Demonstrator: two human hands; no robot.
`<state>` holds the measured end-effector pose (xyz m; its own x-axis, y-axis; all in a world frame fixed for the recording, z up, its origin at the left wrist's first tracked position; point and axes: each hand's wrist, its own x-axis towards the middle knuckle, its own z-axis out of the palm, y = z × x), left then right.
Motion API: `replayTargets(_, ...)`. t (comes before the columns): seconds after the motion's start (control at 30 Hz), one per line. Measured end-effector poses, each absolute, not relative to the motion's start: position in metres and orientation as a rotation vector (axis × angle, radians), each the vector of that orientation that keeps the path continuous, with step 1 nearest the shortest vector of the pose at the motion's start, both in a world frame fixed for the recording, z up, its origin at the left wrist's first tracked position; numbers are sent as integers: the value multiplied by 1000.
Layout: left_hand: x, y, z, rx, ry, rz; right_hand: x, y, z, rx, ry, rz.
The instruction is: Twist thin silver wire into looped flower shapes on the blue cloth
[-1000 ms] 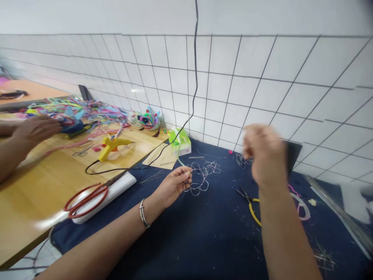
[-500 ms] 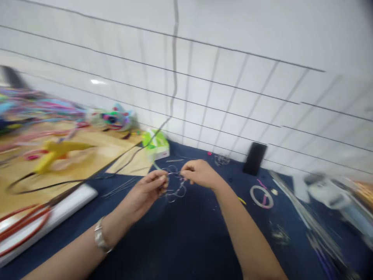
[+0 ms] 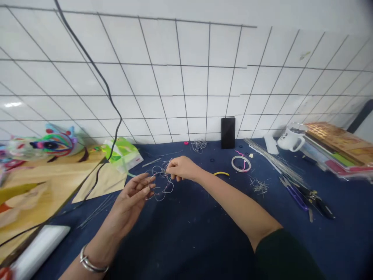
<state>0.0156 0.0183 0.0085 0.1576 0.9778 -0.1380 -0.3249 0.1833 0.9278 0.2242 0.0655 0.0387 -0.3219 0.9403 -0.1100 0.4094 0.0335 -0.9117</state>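
Head view: where's the looped wire piece [image 3: 166,192]?
Between both hands, just above the dark blue surface [image 3: 204,233].
Grip state?
Left hand [image 3: 132,200]: thumb and fingers pinching its left edge. Right hand [image 3: 183,168]: fingertips closed on its upper right side.
What's nearby?
Green-white tissue pack [image 3: 132,157] behind the left hand. Wire tangle [image 3: 199,146] near the wall [image 3: 194,79], black phone [image 3: 228,133] upright just beside. White ring [image 3: 234,165] farther right.
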Motion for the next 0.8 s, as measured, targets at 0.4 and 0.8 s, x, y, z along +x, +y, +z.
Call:
replayTargets(0.4, 15, 18, 8, 1004, 928, 1086, 219, 60, 12, -1252, -1564, 1446)
replayTargets(0.8, 12, 25, 0, 803, 804, 1033, 211, 47, 25, -1173, -1635, 1326)
